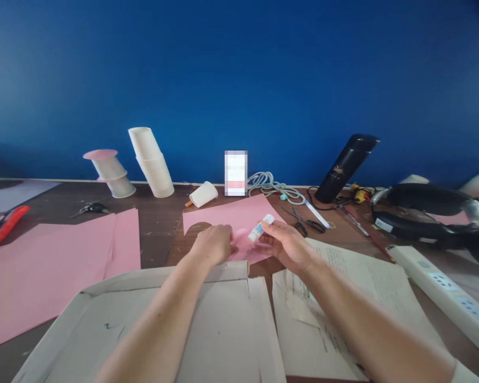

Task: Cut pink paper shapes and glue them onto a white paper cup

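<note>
My right hand (285, 242) is closed around a white glue stick with a blue label (259, 229), which tilts with its lower end near a small pink paper piece (243, 242). My left hand (215, 243) has its fingers curled at the left edge of that piece; the fingertips are mostly hidden behind the knuckles. Beneath both hands lies a larger pink sheet (223, 215) with a curved cut on its left side. Just right of it rest black scissors (305, 221).
Nearby stand stacked paper cups (154, 165), two cups joined with pink discs (114, 175), and a black flask (343, 170). A cup (203, 194) lies tipped over. Pink sheets (64, 255), a red cutter (8, 226), a cardboard box (223, 314), printed papers (367, 282) and a power strip (443, 282) surround.
</note>
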A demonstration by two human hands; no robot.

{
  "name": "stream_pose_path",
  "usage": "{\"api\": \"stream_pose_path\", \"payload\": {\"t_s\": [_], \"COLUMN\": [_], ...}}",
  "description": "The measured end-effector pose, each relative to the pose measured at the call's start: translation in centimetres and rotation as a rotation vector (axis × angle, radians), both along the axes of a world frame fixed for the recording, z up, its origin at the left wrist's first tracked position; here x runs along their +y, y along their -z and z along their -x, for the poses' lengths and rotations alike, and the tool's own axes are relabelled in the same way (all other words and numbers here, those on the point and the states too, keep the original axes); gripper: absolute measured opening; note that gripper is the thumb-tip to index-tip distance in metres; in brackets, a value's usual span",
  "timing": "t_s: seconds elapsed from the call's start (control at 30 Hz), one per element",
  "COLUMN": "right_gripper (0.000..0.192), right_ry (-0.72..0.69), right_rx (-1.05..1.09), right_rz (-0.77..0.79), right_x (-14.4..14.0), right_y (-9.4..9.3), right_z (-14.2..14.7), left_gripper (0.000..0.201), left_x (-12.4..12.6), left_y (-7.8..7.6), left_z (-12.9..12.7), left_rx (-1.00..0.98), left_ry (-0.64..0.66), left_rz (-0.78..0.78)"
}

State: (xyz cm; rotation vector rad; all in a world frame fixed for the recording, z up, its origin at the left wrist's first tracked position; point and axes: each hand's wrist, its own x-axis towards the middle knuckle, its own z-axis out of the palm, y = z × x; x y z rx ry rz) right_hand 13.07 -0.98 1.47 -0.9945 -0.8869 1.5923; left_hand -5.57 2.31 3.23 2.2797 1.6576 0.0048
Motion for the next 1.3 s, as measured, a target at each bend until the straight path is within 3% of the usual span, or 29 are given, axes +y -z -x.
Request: {"api": "stream_pose_path", "payload": {"t_s": [0.33,0.73,0.87,1.17,1.3], "right_gripper": [0.025,0.032,0.032,0.022,0.02], "right_ry": [-0.055,-0.065,0.018,0.034,0.032], "right_rx": [-0.091,-0.281,-0.339,0.01,0.051], "right_rz": [-0.08,-0.182,-0.204,-0.1,-0.105], "right_x": [-0.2,-0.3,0.0,0.9,0.9], "right_y": [-0.1,0.5,0.9,1.3,1.3], "right_z": [1.0,1.8,1.8,1.3,1.2], "left_gripper": [0.017,0.016,0.02,0.02,0.043], "left_x": [-0.1,-0.3,0.1,0.6,0.7], "left_y": [-0.1,-0.5,-0.2,-0.2,-0.1], "left_z": [0.1,0.1,0.2,0.5,0.5], "left_rx": [-0.006,-0.161,-0.215,-0.318,-0.365], "left_ry": [0.069,0.004,-0.017,-0.019,0.019], "left_rz": [-0.08,0.035,0.056,0.145,0.135]}}
